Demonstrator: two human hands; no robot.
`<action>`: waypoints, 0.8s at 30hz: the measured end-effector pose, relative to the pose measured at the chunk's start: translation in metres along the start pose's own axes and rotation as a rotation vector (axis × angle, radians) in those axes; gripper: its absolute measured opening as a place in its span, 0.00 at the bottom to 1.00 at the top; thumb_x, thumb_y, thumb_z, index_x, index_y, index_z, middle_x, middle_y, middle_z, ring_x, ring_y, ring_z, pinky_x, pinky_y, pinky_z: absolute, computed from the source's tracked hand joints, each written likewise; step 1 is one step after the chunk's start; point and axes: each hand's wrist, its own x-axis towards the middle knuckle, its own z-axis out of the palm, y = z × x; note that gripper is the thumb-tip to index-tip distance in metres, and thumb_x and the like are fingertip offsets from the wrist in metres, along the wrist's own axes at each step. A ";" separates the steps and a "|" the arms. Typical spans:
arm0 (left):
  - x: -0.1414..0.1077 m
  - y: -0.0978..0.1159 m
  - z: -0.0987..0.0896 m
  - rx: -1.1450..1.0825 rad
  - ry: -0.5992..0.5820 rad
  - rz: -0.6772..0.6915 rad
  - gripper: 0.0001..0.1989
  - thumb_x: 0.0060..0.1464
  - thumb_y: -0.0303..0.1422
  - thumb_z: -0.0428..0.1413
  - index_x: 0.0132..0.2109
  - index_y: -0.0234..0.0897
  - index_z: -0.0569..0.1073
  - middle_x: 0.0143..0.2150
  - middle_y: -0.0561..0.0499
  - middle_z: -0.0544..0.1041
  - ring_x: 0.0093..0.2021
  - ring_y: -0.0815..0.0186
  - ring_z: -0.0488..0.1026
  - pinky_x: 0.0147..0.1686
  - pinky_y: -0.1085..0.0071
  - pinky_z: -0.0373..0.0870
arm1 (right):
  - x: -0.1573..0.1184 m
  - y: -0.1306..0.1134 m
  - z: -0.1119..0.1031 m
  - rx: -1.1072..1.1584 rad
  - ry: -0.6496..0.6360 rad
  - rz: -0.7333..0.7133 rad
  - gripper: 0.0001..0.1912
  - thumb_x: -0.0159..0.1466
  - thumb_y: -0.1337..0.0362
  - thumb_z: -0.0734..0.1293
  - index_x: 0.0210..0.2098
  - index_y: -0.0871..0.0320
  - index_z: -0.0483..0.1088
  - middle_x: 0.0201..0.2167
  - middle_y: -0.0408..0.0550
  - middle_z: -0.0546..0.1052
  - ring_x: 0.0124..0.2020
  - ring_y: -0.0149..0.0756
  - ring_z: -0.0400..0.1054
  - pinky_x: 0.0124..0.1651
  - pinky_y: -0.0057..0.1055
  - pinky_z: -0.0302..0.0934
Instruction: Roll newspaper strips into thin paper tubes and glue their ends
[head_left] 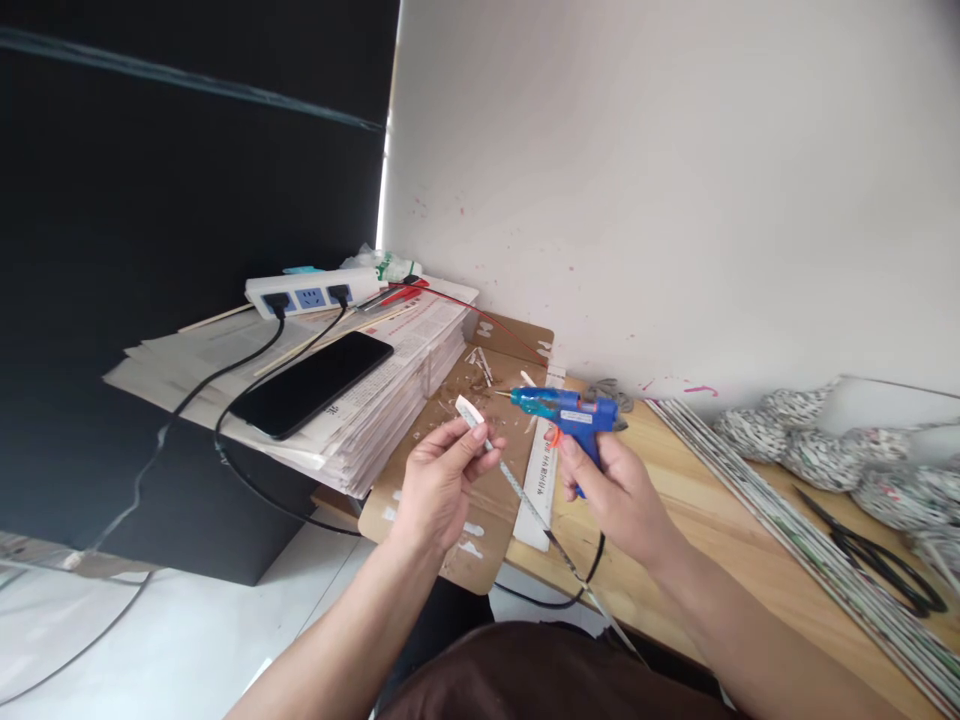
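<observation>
My left hand (442, 475) pinches a thin rolled newspaper strip (517, 487) near its pale, flattened end. The strip's long tail slants down to the right toward my lap. In my right hand (619, 490) is a blue hot glue gun (581, 418), gripped by its handle, with a finger by the orange trigger. Its metal nozzle points left and sits just right of the strip's tip, apart from it. Beneath both hands lies a brown cardboard sheet (442, 425) with glue marks and paper scraps. A strip of printed paper (536, 500) rests along the cardboard's right side.
On the left, a newspaper stack (397, 420) bears a black phone (315, 385) and a white power strip (311, 292) with two cords. Rolled paper sticks (795, 540), black scissors (874, 555) and woven paper bundles (817, 450) lie on the wooden table (690, 480) at right.
</observation>
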 end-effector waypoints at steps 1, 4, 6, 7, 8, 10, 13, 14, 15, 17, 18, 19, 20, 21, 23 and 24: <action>0.000 0.001 0.000 0.003 -0.002 -0.002 0.12 0.43 0.29 0.65 0.38 0.31 0.77 0.34 0.49 0.76 0.35 0.67 0.77 0.34 0.78 0.75 | 0.002 0.003 0.000 0.110 -0.016 0.029 0.14 0.66 0.53 0.58 0.37 0.58 0.62 0.21 0.40 0.65 0.22 0.30 0.62 0.27 0.27 0.59; -0.001 0.002 0.001 0.009 0.002 -0.003 0.11 0.44 0.29 0.65 0.38 0.31 0.77 0.34 0.49 0.76 0.35 0.67 0.77 0.34 0.78 0.75 | 0.002 0.006 0.000 0.259 -0.019 0.034 0.13 0.66 0.53 0.57 0.36 0.58 0.61 0.21 0.40 0.65 0.22 0.29 0.62 0.28 0.28 0.60; 0.000 0.001 0.001 0.008 0.006 0.001 0.12 0.44 0.29 0.65 0.37 0.30 0.77 0.33 0.48 0.76 0.35 0.67 0.76 0.34 0.78 0.75 | -0.003 0.002 -0.002 0.197 -0.026 -0.023 0.12 0.66 0.55 0.58 0.34 0.58 0.62 0.22 0.41 0.66 0.23 0.30 0.63 0.29 0.28 0.60; 0.000 0.001 0.000 0.006 0.005 0.005 0.12 0.44 0.30 0.65 0.37 0.30 0.77 0.33 0.48 0.76 0.34 0.68 0.76 0.35 0.77 0.75 | -0.006 -0.002 -0.002 0.128 -0.042 -0.056 0.12 0.66 0.56 0.59 0.34 0.58 0.64 0.22 0.41 0.66 0.23 0.30 0.62 0.28 0.28 0.59; 0.001 0.000 0.000 0.001 0.005 0.010 0.11 0.43 0.30 0.65 0.37 0.30 0.77 0.32 0.49 0.76 0.34 0.69 0.76 0.35 0.77 0.75 | -0.010 -0.005 -0.003 0.046 -0.062 -0.087 0.11 0.65 0.57 0.60 0.33 0.59 0.65 0.21 0.41 0.65 0.23 0.30 0.61 0.27 0.27 0.58; 0.001 -0.001 0.000 -0.014 0.016 0.021 0.11 0.43 0.29 0.65 0.36 0.30 0.77 0.31 0.50 0.75 0.31 0.72 0.74 0.34 0.77 0.75 | -0.017 -0.012 -0.002 -0.110 -0.093 -0.142 0.10 0.64 0.58 0.62 0.33 0.59 0.66 0.19 0.40 0.64 0.20 0.28 0.58 0.24 0.26 0.54; 0.001 -0.001 0.001 -0.027 0.031 0.027 0.11 0.42 0.29 0.65 0.35 0.31 0.77 0.30 0.52 0.75 0.28 0.75 0.72 0.33 0.78 0.75 | -0.021 -0.017 0.000 -0.249 -0.064 -0.215 0.08 0.63 0.60 0.62 0.35 0.59 0.67 0.17 0.38 0.62 0.18 0.27 0.54 0.22 0.25 0.51; 0.000 -0.001 0.001 -0.025 0.027 0.027 0.11 0.42 0.29 0.65 0.36 0.31 0.77 0.30 0.52 0.75 0.29 0.75 0.72 0.33 0.78 0.75 | -0.021 -0.018 0.001 -0.276 -0.039 -0.234 0.08 0.63 0.60 0.62 0.35 0.59 0.67 0.17 0.38 0.62 0.17 0.27 0.54 0.22 0.25 0.50; 0.000 0.000 0.001 -0.021 0.019 0.025 0.11 0.43 0.29 0.65 0.36 0.31 0.77 0.31 0.52 0.75 0.29 0.75 0.72 0.34 0.77 0.75 | -0.021 -0.017 0.001 -0.300 -0.018 -0.252 0.07 0.63 0.61 0.63 0.35 0.59 0.67 0.17 0.38 0.61 0.17 0.26 0.53 0.21 0.25 0.50; 0.000 0.001 0.002 -0.015 0.008 0.025 0.11 0.43 0.29 0.65 0.36 0.30 0.77 0.32 0.51 0.75 0.30 0.74 0.73 0.35 0.77 0.75 | -0.019 -0.017 0.001 -0.341 -0.001 -0.275 0.07 0.63 0.61 0.63 0.35 0.59 0.66 0.16 0.37 0.62 0.16 0.26 0.53 0.21 0.25 0.50; 0.000 0.001 0.003 -0.014 0.007 0.026 0.11 0.43 0.29 0.65 0.37 0.30 0.77 0.32 0.51 0.75 0.31 0.74 0.73 0.35 0.77 0.75 | -0.019 -0.016 0.001 -0.360 -0.002 -0.283 0.07 0.63 0.61 0.63 0.35 0.59 0.67 0.17 0.38 0.62 0.17 0.26 0.54 0.22 0.25 0.51; 0.000 0.001 0.003 -0.014 0.007 0.029 0.11 0.43 0.29 0.65 0.37 0.30 0.77 0.32 0.50 0.76 0.31 0.74 0.73 0.35 0.77 0.75 | -0.018 -0.016 0.001 -0.376 -0.004 -0.288 0.07 0.63 0.62 0.62 0.36 0.59 0.67 0.18 0.39 0.64 0.18 0.27 0.56 0.23 0.25 0.52; 0.000 0.001 0.003 -0.014 0.007 0.031 0.11 0.43 0.29 0.65 0.37 0.30 0.77 0.32 0.50 0.76 0.31 0.74 0.73 0.35 0.77 0.75 | -0.018 -0.016 0.001 -0.391 -0.006 -0.291 0.07 0.64 0.61 0.62 0.36 0.59 0.67 0.19 0.40 0.65 0.19 0.28 0.58 0.25 0.26 0.53; 0.000 0.001 0.003 -0.015 0.006 0.034 0.11 0.43 0.29 0.65 0.37 0.30 0.77 0.33 0.50 0.76 0.31 0.73 0.74 0.35 0.77 0.75 | -0.017 -0.016 0.001 -0.403 -0.006 -0.293 0.07 0.64 0.61 0.62 0.36 0.59 0.67 0.20 0.40 0.66 0.20 0.29 0.59 0.26 0.26 0.54; 0.001 0.001 0.003 -0.015 0.004 0.032 0.11 0.43 0.29 0.65 0.37 0.30 0.77 0.33 0.50 0.76 0.31 0.73 0.74 0.35 0.77 0.75 | -0.017 -0.016 0.001 -0.422 -0.006 -0.292 0.07 0.64 0.61 0.62 0.37 0.59 0.67 0.21 0.41 0.67 0.22 0.29 0.60 0.28 0.27 0.55; 0.001 0.000 0.003 -0.016 0.007 0.030 0.11 0.43 0.29 0.65 0.37 0.30 0.77 0.33 0.50 0.76 0.31 0.73 0.74 0.35 0.77 0.75 | -0.017 -0.016 0.000 -0.429 -0.007 -0.293 0.07 0.64 0.61 0.62 0.37 0.59 0.66 0.21 0.41 0.68 0.22 0.30 0.60 0.28 0.27 0.55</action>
